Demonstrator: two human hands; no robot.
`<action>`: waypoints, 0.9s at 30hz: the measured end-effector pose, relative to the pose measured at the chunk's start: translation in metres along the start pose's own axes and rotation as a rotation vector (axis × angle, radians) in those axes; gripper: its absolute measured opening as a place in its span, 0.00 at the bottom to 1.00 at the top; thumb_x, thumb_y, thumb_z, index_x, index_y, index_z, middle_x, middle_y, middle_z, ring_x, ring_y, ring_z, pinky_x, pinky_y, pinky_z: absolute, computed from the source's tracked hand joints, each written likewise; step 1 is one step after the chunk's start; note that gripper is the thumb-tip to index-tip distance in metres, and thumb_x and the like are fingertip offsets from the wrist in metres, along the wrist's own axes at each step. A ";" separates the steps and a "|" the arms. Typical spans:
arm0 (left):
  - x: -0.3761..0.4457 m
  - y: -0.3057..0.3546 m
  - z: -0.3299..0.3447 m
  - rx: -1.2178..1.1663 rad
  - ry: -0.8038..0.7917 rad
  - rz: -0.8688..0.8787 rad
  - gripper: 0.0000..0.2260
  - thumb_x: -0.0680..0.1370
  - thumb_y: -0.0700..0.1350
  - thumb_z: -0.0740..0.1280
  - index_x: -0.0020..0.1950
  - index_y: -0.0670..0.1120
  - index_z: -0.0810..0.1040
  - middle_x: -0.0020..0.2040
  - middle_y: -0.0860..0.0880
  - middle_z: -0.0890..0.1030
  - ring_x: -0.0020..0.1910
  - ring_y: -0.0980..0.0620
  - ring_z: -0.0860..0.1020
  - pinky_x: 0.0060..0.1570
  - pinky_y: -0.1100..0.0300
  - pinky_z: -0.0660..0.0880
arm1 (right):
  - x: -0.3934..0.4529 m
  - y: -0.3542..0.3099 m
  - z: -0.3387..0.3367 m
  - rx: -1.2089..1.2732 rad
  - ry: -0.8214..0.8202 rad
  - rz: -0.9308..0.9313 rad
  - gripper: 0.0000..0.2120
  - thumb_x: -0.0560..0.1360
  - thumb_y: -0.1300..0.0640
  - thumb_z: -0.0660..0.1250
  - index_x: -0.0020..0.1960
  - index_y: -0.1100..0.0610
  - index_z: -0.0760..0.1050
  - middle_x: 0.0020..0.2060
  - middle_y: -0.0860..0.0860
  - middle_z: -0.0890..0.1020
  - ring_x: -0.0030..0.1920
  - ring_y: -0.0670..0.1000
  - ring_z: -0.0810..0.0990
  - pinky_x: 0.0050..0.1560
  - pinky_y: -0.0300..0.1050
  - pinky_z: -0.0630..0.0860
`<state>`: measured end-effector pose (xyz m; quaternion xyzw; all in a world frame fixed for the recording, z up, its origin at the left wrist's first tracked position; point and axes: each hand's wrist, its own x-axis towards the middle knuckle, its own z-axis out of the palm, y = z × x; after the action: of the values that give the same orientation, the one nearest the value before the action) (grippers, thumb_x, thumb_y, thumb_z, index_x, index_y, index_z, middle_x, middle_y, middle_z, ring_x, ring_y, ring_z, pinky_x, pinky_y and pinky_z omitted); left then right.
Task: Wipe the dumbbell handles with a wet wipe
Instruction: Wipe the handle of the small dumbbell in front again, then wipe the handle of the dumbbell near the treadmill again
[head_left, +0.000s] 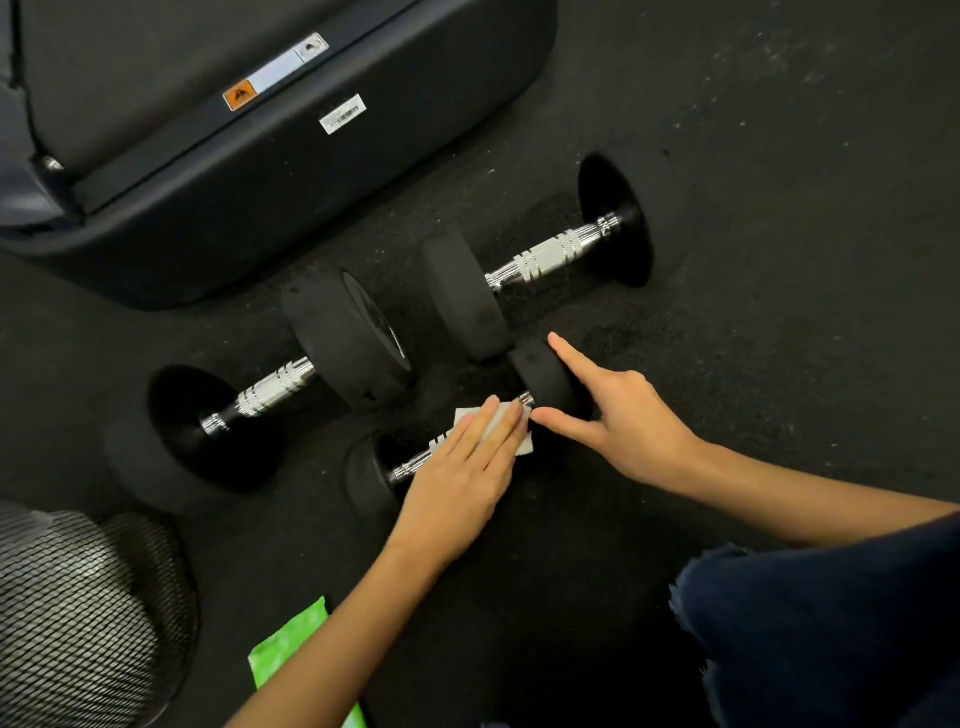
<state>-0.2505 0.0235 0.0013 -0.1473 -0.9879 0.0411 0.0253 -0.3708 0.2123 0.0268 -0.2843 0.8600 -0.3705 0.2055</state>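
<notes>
Three dumbbells on floor; left hand, fingers flat, pressing wipe onto near handle; right hand, fingers spread, steadying head. Two handles seemingly left.

left hand and wet wipe hide most of the nearest dumbbell's handle; below that handle, the green packet is partly arm-covered.
</notes>
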 end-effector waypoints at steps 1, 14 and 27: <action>-0.002 -0.005 -0.006 -0.007 -0.032 0.023 0.22 0.80 0.42 0.60 0.74 0.41 0.69 0.74 0.43 0.69 0.73 0.45 0.67 0.71 0.51 0.66 | 0.000 0.000 0.000 -0.007 -0.003 -0.002 0.41 0.75 0.40 0.66 0.80 0.49 0.49 0.31 0.45 0.75 0.33 0.44 0.75 0.41 0.41 0.70; 0.060 -0.035 -0.110 -0.272 0.070 -0.114 0.12 0.81 0.50 0.58 0.54 0.53 0.80 0.43 0.57 0.82 0.43 0.57 0.78 0.68 0.52 0.60 | 0.012 -0.013 -0.024 0.336 0.027 -0.282 0.42 0.72 0.48 0.74 0.79 0.49 0.57 0.74 0.46 0.68 0.74 0.41 0.65 0.73 0.43 0.65; 0.113 -0.094 -0.099 -0.201 0.010 -0.396 0.30 0.80 0.62 0.55 0.77 0.46 0.60 0.73 0.48 0.69 0.71 0.49 0.66 0.70 0.48 0.61 | 0.074 0.002 -0.046 0.371 0.490 -0.119 0.12 0.80 0.61 0.65 0.60 0.54 0.82 0.48 0.46 0.85 0.45 0.36 0.80 0.47 0.31 0.73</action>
<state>-0.3793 -0.0258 0.1122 0.0476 -0.9965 -0.0641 0.0230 -0.4532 0.1906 0.0442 -0.1943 0.7836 -0.5899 0.0183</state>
